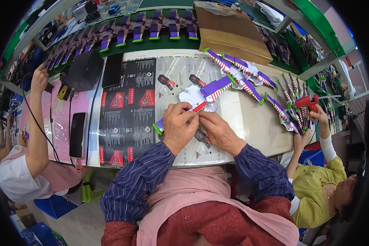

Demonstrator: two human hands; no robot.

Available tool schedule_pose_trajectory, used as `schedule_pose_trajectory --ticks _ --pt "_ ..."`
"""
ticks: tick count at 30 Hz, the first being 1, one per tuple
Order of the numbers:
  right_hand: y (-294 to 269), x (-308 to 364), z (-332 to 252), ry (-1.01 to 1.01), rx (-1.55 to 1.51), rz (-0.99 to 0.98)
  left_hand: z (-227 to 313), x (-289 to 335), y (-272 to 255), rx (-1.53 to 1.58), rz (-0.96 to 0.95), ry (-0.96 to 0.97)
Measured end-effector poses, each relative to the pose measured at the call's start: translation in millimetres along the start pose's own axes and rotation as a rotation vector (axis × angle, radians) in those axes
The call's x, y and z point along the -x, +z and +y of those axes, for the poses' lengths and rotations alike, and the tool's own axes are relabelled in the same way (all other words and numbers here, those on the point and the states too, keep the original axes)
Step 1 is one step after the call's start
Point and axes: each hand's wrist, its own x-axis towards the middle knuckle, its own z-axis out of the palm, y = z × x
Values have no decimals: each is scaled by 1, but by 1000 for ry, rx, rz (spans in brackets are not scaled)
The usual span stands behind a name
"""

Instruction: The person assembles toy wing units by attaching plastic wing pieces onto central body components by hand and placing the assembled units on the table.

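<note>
A winged toy part lies on the table in front of me, with a white body (191, 95), a purple wing (216, 87) edged in red-and-white stripes, and green tips. My left hand (179, 126) is closed over the toy part, covering much of its near wing; that wing's green tip (157, 129) sticks out at the left. My right hand (220, 131) is closed too, thumb and fingertips pinched together against the left fingertips. A small red piece (199, 107) shows just beyond the meeting fingertips. What the right fingers pinch is hidden.
More winged parts (244, 71) lie at the right; rows of them (155, 30) fill the green surface behind. A cardboard box (229, 35) stands at the back. At right, a co-worker holds a red glue gun (306, 101). A phone (77, 135) and another person are at left.
</note>
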Motion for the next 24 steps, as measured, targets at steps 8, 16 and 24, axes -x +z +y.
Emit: schedule_pose_trajectory --ticks 8,16,24 --pt "0 4 -3 -23 141 -101 -4 2 4 -124 -76 40" --pt "11 -16 -23 381 87 99 -1 3 3 -178 -95 49" --pt "21 -12 -2 343 -176 286 -6 1 0 -121 -123 93"
